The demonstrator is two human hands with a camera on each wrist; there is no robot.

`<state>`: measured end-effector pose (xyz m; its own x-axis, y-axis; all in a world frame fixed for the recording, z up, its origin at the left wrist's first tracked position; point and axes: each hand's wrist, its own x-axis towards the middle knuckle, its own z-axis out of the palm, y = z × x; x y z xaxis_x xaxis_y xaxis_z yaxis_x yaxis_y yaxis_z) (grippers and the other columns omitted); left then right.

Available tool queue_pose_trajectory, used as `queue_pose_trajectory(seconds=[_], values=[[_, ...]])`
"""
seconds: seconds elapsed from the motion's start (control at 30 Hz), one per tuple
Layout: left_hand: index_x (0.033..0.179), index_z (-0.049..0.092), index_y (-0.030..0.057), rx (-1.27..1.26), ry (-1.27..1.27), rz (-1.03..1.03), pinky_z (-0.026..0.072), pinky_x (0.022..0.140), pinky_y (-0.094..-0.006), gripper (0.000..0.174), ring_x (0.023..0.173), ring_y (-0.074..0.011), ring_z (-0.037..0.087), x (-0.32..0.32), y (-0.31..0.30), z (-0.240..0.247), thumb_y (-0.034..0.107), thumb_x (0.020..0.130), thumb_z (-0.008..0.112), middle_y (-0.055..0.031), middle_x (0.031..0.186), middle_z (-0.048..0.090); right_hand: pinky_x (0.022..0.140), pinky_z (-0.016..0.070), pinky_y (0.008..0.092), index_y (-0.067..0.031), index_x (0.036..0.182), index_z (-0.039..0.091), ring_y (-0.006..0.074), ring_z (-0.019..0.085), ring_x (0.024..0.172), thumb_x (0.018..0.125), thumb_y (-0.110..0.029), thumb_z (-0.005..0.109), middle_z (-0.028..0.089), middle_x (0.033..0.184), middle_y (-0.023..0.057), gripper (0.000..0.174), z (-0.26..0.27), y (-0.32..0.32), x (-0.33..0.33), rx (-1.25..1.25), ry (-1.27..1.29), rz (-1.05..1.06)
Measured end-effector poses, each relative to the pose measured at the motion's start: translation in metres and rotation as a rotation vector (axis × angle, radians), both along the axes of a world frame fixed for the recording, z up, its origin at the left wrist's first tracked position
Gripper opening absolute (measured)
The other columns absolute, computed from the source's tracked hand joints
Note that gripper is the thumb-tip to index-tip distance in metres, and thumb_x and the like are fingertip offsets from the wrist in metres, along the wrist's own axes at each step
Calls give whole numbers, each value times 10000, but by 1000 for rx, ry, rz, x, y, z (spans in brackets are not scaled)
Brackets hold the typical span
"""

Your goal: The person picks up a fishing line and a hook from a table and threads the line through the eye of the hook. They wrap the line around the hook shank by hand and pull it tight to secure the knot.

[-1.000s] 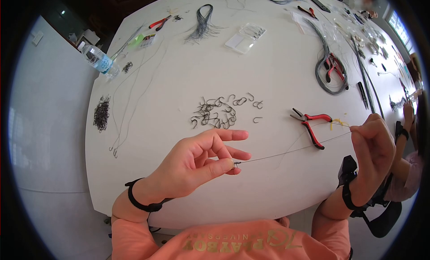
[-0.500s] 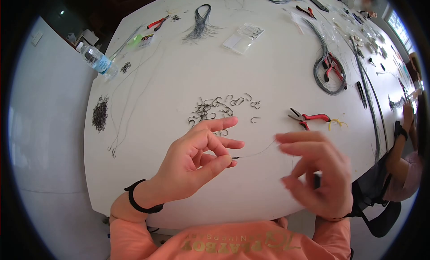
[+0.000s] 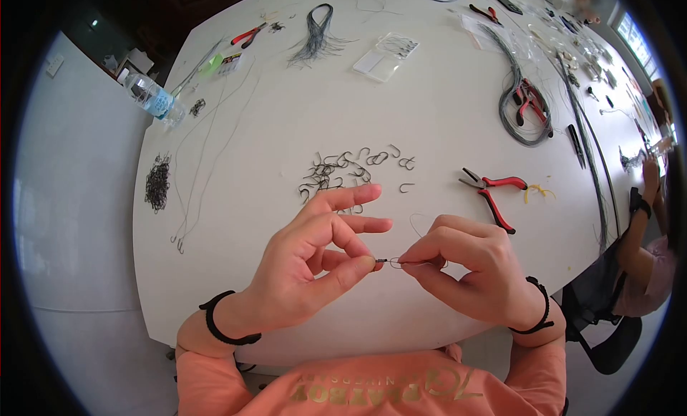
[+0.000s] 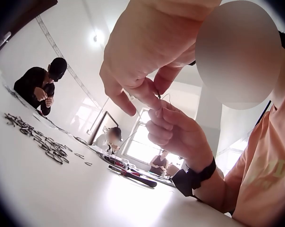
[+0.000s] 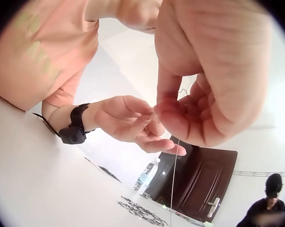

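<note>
Between thumb and index finger, my left hand point(image 3: 315, 255) pinches a fish hook point(image 3: 382, 260); only its dark, line-wrapped end sticks out past the fingertips. Its other fingers are spread. Just to the right, my right hand point(image 3: 472, 269) pinches thin fishing line point(image 3: 394, 264) close to the hook, where the line makes a small loop. The right wrist view shows a length of the line point(image 5: 174, 179) hanging below the right fingers. Behind the left hand lies a loose pile of dark fish hooks point(image 3: 325, 174).
Red-handled pliers point(image 3: 494, 194) lie open right of the hands, beside yellow scraps point(image 3: 538, 194). A denser hook heap point(image 3: 157, 182) and a water bottle point(image 3: 154, 97) are at the left. Farther back are a clear plastic box point(image 3: 386, 56) and line bundles point(image 3: 317, 36). Another person sits at the right.
My right hand has come in from far right, where it held the line taut, to beside my left fingertips. The line has slackened into loops. My left hand keeps its pinch.
</note>
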<state>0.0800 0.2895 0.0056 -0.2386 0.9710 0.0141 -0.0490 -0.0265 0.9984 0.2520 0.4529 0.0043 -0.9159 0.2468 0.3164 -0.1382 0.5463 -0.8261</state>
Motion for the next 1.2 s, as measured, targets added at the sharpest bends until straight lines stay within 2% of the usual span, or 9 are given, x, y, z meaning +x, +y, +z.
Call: queue_pose_trajectory(seconds=[0.2,0.27,0.33,0.4,0.47,0.73,1.2], values=[[910,583,-7,-41,-36,-32,595,927,-372,54,1342,-315,506,2,0,-2,-3,964,583,-222,1512,325,447,462,277,-31,840,646,168,596,589,787,61,689,593,718,48,114,6,4,6,68,3,-23],[957,579,-28,-30,-38,-62,605,920,-324,11,1321,-296,530,2,0,-4,-32,962,588,-208,1498,338,444,454,275,-35,833,647,165,593,587,780,66,686,592,710,45,120,7,5,7,114,-10,-26],[962,576,-30,-36,-84,-48,599,937,-334,9,1321,-296,530,2,0,-3,-34,965,583,-209,1498,338,444,441,272,-45,823,650,160,584,583,768,70,689,591,705,38,132,7,5,8,80,47,-88],[967,573,-32,-41,-130,-33,593,954,-344,7,1321,-296,529,2,0,-1,-36,969,578,-209,1497,338,450,448,270,-44,820,651,160,588,586,762,76,690,591,705,38,139,9,5,9,99,27,-84],[942,558,8,-58,-143,-33,574,956,-373,48,1351,-294,501,2,-1,1,2,989,548,-195,1524,337,456,454,267,-44,818,652,160,592,589,756,82,691,592,705,38,146,10,6,9,119,9,-81],[938,553,16,-26,-175,-30,573,946,-367,54,1356,-291,497,2,-1,0,5,990,547,-193,1533,335,503,506,259,-12,814,651,146,632,613,758,110,673,610,720,46,137,13,9,12,61,-38,-79],[925,546,31,-14,-162,-1,568,939,-358,70,1341,-276,511,3,-4,6,3,988,536,-189,1538,348,511,466,241,20,789,670,121,599,585,714,105,674,601,691,48,114,20,21,22,115,-30,-193]])
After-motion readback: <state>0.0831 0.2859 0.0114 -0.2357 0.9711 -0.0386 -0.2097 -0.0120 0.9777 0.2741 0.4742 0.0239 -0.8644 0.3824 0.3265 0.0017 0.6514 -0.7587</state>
